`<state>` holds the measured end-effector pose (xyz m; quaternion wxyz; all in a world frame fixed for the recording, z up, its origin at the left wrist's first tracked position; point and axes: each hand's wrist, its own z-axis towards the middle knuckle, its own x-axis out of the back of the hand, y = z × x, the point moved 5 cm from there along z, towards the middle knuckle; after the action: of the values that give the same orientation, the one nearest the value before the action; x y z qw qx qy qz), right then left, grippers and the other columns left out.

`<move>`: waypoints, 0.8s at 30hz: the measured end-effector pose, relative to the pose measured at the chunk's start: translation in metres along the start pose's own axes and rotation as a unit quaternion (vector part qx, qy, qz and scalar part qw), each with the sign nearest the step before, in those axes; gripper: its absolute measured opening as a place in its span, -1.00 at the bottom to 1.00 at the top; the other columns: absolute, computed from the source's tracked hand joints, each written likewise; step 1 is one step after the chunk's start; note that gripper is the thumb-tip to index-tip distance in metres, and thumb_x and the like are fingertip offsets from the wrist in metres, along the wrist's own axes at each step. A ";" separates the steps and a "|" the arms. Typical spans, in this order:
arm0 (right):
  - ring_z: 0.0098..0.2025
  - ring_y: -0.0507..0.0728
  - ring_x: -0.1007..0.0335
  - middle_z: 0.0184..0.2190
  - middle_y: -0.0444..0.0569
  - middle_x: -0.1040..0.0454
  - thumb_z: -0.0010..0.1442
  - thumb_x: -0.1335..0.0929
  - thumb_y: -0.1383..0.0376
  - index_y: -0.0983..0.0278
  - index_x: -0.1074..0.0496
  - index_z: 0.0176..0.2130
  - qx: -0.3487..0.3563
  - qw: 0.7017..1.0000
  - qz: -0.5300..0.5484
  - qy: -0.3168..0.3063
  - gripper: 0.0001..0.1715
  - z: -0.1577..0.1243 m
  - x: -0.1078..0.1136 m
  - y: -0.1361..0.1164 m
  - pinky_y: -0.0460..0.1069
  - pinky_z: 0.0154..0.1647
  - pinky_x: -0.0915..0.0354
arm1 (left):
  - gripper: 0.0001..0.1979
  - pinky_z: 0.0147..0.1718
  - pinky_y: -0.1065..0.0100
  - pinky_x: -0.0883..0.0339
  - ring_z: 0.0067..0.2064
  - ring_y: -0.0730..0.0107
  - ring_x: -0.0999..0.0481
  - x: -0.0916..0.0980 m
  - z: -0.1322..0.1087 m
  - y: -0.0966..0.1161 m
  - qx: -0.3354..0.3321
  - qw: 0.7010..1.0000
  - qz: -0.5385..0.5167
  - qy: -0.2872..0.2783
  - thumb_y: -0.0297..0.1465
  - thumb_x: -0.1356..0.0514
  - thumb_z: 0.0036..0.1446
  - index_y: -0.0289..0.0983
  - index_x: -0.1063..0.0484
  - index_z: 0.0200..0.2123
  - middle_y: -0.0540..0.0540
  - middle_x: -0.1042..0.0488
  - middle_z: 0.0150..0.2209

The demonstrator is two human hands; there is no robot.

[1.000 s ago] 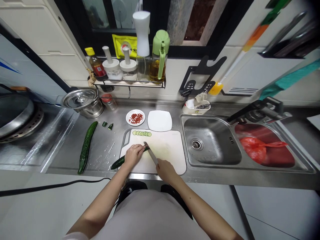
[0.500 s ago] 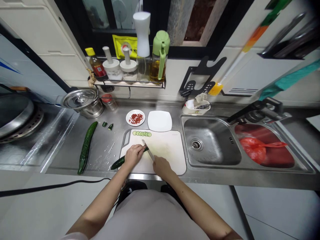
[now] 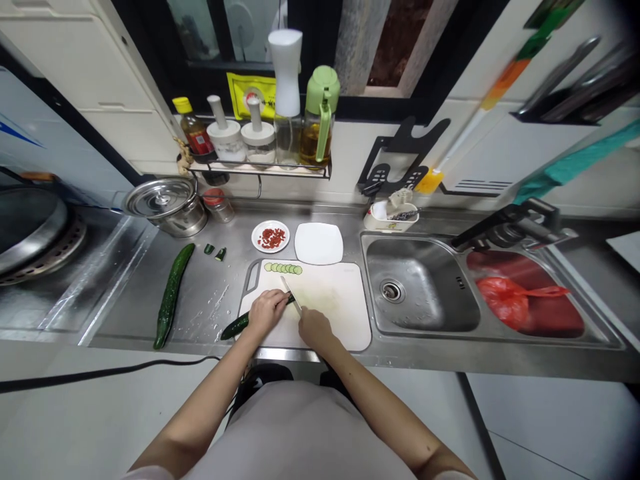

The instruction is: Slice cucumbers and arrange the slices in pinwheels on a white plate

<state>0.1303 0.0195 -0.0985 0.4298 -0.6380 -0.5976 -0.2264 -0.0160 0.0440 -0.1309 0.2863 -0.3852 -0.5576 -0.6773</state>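
Note:
On the white cutting board (image 3: pixel 345 307) lies a dark green cucumber (image 3: pixel 235 327), its near-left end sticking out past the board's edge. My left hand (image 3: pixel 269 311) is closed over its upper part and presses it down. A kitchen knife (image 3: pixel 291 293) is gripped in my right hand (image 3: pixel 315 329), with the blade at the cucumber's cut end, just right of my left fingertips. A row of several thin cucumber slices (image 3: pixel 283 269) lies along the board's far edge. Left of the board, a whole cucumber (image 3: pixel 173 297) and two cut cucumber ends (image 3: pixel 215 252) rest on the steel counter.
Behind the board stand a plate of chopped red pieces (image 3: pixel 271 237) and a white square plate (image 3: pixel 319 243). The sink (image 3: pixel 423 287) is at the right, with a red plastic bag (image 3: pixel 504 302) in its second basin. A lidded pot (image 3: pixel 170 210) stands at the back left.
My right hand and the knife have shifted slightly to the left, and the blade stands at a steeper angle. My left hand stays on the cucumber.

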 end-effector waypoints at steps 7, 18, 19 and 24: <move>-0.09 0.23 -0.49 -0.17 0.20 -0.53 0.26 -0.15 0.42 0.37 -0.37 -0.03 -0.006 1.000 0.005 0.010 -0.64 0.007 -0.008 0.001 0.03 -0.15 -0.30 | -0.77 -0.11 0.34 -0.34 -0.10 0.33 -0.47 0.003 0.000 0.003 -0.011 1.000 0.003 0.007 -0.32 -0.09 0.28 -0.14 -0.55 -0.16 -0.04 -0.55 -0.14; -0.11 0.20 -0.49 -0.16 0.14 -0.55 0.29 -0.14 0.37 0.36 -0.39 0.00 -0.001 0.999 0.022 0.025 -0.62 0.001 0.004 0.011 -0.02 -0.22 -0.25 | -0.73 -0.06 0.35 -0.30 -0.06 0.32 -0.47 0.005 -0.001 0.008 0.017 1.000 0.014 -0.014 -0.31 -0.05 0.30 -0.14 -0.55 -0.12 -0.06 -0.56 -0.12; -0.12 0.20 -0.49 -0.16 0.13 -0.55 0.30 -0.14 0.37 0.35 -0.40 0.00 0.002 0.999 0.019 0.031 -0.62 0.000 0.004 0.013 -0.02 -0.23 -0.24 | -0.73 -0.05 0.34 -0.30 -0.05 0.31 -0.47 0.005 -0.001 0.009 0.021 1.000 0.010 -0.016 -0.31 -0.05 0.30 -0.14 -0.55 -0.11 -0.06 -0.56 -0.12; -0.16 0.18 -0.49 -0.23 0.10 -0.56 0.33 -0.12 0.40 0.29 -0.34 0.10 -0.006 0.996 -0.047 0.076 -0.57 -0.005 0.011 0.026 -0.03 -0.25 -0.18 | -0.72 -0.02 0.33 -0.30 -0.04 0.31 -0.49 0.013 -0.001 0.006 0.053 0.997 -0.047 0.009 -0.27 -0.06 0.28 -0.15 -0.54 -0.11 -0.07 -0.57 -0.09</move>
<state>0.1579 0.0233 -0.0940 0.4589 -0.5931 -0.5907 -0.2978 -0.0183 0.0419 -0.1170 0.2793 -0.3363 -0.6078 -0.6629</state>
